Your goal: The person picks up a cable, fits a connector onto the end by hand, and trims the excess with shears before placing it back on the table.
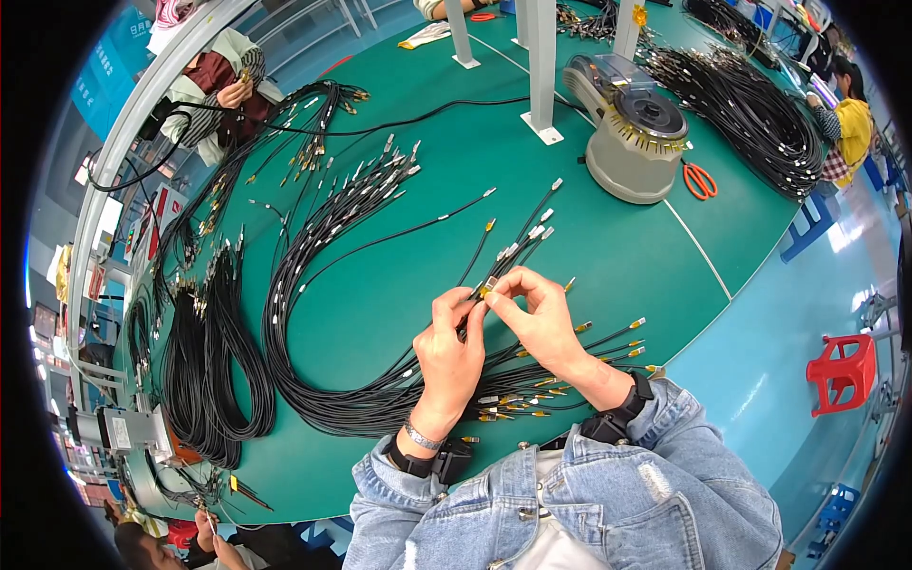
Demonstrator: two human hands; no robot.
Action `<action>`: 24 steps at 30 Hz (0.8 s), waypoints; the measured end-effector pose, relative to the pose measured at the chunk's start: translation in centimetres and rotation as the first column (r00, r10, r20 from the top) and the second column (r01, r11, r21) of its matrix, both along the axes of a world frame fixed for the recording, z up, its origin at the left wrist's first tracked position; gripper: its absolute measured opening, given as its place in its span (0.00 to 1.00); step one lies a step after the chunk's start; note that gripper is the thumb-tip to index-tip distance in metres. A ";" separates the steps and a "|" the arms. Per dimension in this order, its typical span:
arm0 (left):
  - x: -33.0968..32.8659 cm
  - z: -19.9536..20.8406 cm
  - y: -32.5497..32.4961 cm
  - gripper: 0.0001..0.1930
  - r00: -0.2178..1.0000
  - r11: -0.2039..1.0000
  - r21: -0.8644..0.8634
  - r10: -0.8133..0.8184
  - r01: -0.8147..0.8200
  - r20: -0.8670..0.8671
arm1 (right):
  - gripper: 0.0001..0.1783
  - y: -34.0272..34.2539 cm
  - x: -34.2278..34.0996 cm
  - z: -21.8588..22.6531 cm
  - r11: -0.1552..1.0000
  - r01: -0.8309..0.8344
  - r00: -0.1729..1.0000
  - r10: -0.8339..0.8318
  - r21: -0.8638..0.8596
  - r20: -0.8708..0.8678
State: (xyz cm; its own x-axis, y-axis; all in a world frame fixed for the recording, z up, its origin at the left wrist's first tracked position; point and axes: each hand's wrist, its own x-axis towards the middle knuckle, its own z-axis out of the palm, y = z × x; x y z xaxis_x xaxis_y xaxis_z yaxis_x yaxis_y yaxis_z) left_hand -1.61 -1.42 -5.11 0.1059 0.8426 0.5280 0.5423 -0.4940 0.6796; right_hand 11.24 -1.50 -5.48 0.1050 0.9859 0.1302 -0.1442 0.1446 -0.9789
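My left hand [448, 361] is closed around a black cable near its end, above the green table. The cable's metal connector [490, 283] points up between my hands and has a bit of yellow tape just below it. My right hand [546, 328] pinches at this taped spot; its fingertips partly hide it. Just beyond my fingers lie several cable ends with silver connectors [540, 232]. Under and beside my wrists, several cable ends with yellow tape [513, 404] fan out to the right. They belong to a long curved bundle of black cables [285, 351] on my left.
A round tape dispenser [632, 157] with yellow strips around its rim stands at the back right, next to orange-handled scissors [700, 180]. Grey posts [542, 76] rise from the table. More cable bundles [750, 123] lie right and left. Co-workers sit around; a red stool [842, 372] stands at right.
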 end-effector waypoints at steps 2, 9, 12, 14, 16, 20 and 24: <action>0.0 0.0 0.0 0.14 1.000 1.000 -0.002 0.000 0.000 0.006 | 0.03 0.0 0.0 0.1 1.000 0.000 1.000 0.000 -0.001 -0.003; 0.1 0.2 0.0 0.13 0.999 0.996 0.087 -0.011 0.015 -0.038 | 0.03 0.0 0.3 -0.1 1.000 -0.025 1.000 0.025 -0.007 -0.006; 0.3 0.3 0.1 0.12 0.999 0.992 0.123 -0.023 0.029 -0.047 | 0.03 0.0 0.4 -0.1 0.999 -0.035 0.999 0.034 -0.011 -0.012; 0.3 0.4 0.1 0.12 0.998 0.989 0.141 -0.029 0.036 -0.052 | 0.03 0.0 0.5 0.0 0.999 -0.035 0.999 0.035 -0.013 -0.008; 0.3 0.5 0.0 0.12 0.999 0.993 0.115 -0.028 0.034 -0.046 | 0.04 0.0 0.5 0.0 0.999 -0.037 0.999 0.037 -0.019 -0.001; 0.4 0.5 0.0 0.13 0.999 0.993 0.115 -0.013 0.017 -0.038 | 0.04 -0.1 0.6 -0.3 0.999 -0.043 0.999 0.043 -0.012 -0.004; 0.4 0.3 0.0 0.12 1.000 0.999 0.048 -0.006 0.005 0.029 | 0.06 -0.7 0.6 -0.1 0.987 -0.110 0.972 0.081 -0.120 -0.221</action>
